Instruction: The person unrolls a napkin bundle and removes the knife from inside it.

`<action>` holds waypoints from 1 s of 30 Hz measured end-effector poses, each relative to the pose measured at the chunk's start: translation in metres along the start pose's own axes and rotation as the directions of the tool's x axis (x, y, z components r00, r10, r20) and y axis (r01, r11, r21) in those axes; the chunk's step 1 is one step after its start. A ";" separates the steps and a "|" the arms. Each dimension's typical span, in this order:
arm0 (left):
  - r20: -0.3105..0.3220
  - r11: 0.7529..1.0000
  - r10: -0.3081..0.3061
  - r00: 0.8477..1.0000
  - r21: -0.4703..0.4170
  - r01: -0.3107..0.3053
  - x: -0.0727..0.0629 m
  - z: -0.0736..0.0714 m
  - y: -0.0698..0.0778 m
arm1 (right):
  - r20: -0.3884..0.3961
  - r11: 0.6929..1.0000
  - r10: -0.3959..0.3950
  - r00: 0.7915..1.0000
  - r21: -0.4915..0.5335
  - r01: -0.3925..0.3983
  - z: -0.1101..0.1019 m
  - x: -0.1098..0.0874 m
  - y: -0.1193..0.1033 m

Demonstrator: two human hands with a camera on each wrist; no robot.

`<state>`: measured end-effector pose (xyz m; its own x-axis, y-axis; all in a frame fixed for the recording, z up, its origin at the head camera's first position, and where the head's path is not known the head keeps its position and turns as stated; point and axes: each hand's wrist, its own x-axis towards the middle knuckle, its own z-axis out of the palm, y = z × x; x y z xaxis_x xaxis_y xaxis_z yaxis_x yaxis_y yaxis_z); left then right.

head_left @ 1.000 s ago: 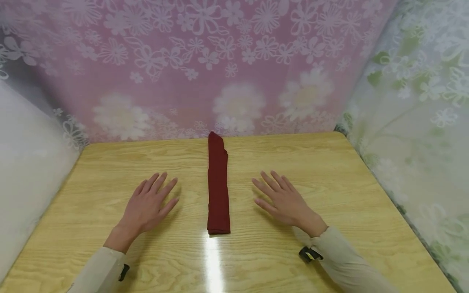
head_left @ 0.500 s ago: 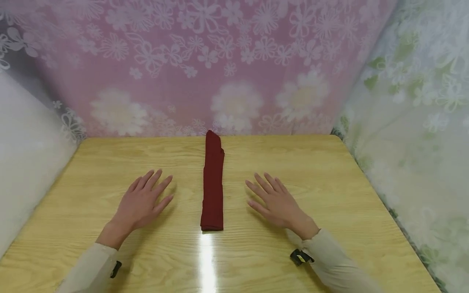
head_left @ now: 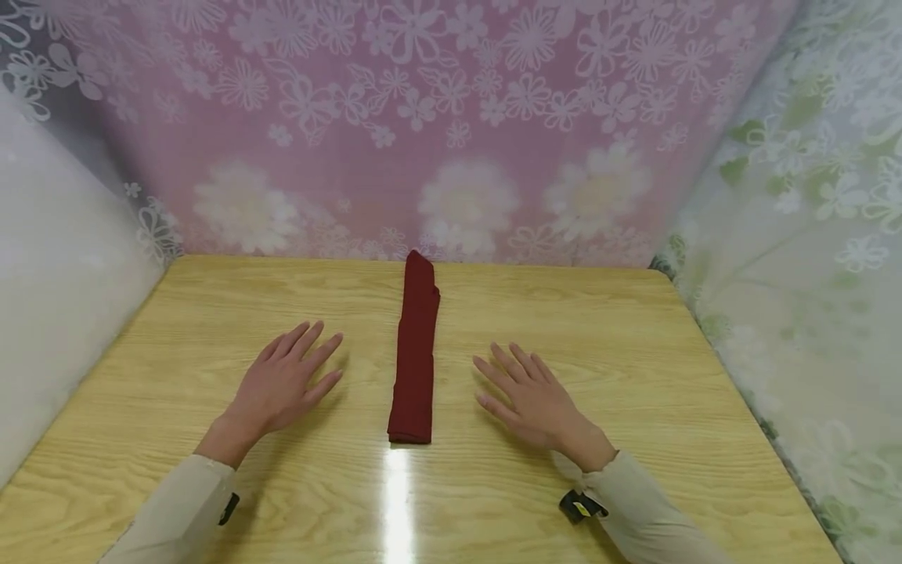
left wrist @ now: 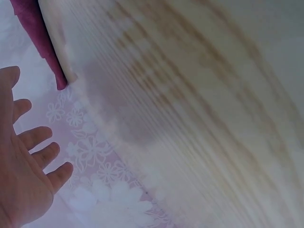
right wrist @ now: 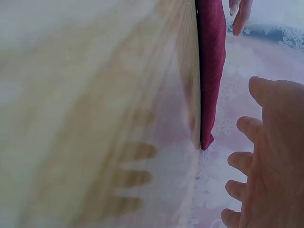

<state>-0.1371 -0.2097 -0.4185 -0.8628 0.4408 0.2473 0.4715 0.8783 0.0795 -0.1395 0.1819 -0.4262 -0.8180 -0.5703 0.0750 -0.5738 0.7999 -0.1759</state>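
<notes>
A dark red folded cloth (head_left: 416, 352) lies as a long narrow strip down the middle of the wooden table, its far end at the back edge. To its left, my left hand (head_left: 282, 384) is held palm down with fingers spread, touching nothing. My right hand (head_left: 532, 399) mirrors it on the other side, fingers also spread and apart from the cloth. In the left wrist view, the left hand (left wrist: 28, 166) shows its fingers above the table, with the cloth (left wrist: 40, 38) beyond. The right wrist view has the right hand (right wrist: 275, 152) beside the cloth (right wrist: 211, 71).
The wood-grain table (head_left: 211, 313) has a bright light reflection near its front. Behind it hangs a pink flowered curtain (head_left: 352, 180). A white and green flowered curtain (head_left: 796, 258) borders the right side, and a pale sheet (head_left: 63, 235) the left.
The head view shifts slightly. Both hands keep nearly the same spread pose on either side of the cloth, which stays in place.
</notes>
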 end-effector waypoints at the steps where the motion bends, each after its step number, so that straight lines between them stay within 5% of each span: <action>1: -0.003 1.000 0.004 1.000 0.006 -0.004 0.001 0.000 0.000 | 0.001 1.000 -0.001 1.000 0.003 0.001 -0.001 0.000 0.000; 12: 0.033 1.000 0.011 0.999 -0.018 -0.010 0.005 0.004 0.003 | 0.006 1.000 0.015 1.000 0.028 -0.015 -0.008 -0.002 -0.002; 30: 0.007 0.996 0.086 0.996 0.009 -0.086 0.020 0.000 -0.004 | 0.042 0.999 -0.008 0.999 0.049 0.005 -0.015 0.011 -0.022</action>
<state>-0.1562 -0.2049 -0.4139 -0.8203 0.5160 0.2466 0.5423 0.8388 0.0489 -0.1365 0.1604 -0.4069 -0.8112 -0.5837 0.0347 -0.5756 0.7866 -0.2236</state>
